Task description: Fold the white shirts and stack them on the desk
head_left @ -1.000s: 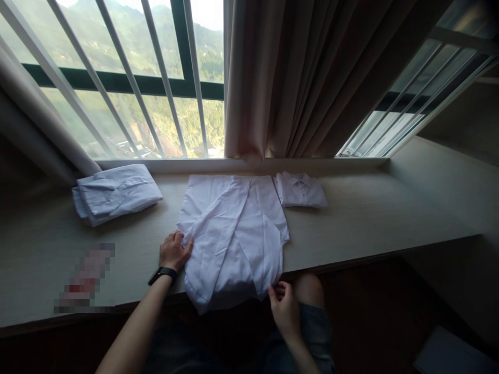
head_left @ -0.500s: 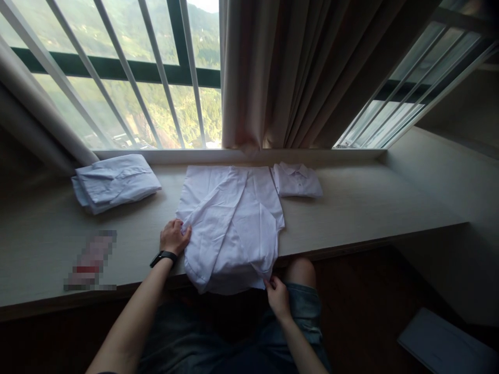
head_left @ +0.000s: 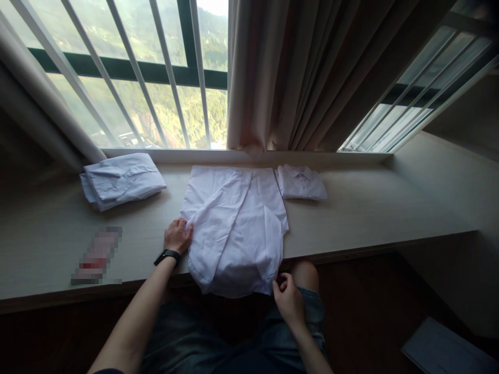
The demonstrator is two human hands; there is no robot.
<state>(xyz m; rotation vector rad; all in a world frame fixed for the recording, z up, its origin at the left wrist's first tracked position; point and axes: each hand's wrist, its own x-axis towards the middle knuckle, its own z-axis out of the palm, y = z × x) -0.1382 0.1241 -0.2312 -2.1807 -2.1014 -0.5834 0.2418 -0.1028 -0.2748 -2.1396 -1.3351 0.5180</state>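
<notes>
A white shirt (head_left: pixel 234 228) lies spread over the middle of the ledge, its sides folded inward and its lower end hanging over the front edge. My left hand (head_left: pixel 178 236), with a dark band at the wrist, has its fingers closed on the shirt's left edge; some fingertips are hidden by cloth. At the hanging lower right corner, my right hand (head_left: pixel 287 297) is curled with thumb and finger at the fabric. A small folded white shirt (head_left: pixel 301 183), collar upward, sits just right of the spread one. Farther left is a larger folded white garment (head_left: pixel 125 179).
A pixelated flat item (head_left: pixel 97 254) rests on the wooden ledge (head_left: pixel 374 208) at the left. Behind are barred windows (head_left: pixel 128 78) and a thick curtain (head_left: pixel 296 72). Below the ledge are my knees (head_left: pixel 306 275) and a pale flat object (head_left: pixel 448 348) at the lower right.
My right hand has shifted slightly right, and the lower right corner of the shirt lies smoother and rounder. The left hand keeps its place on the shirt. The whole view has shifted a little.
</notes>
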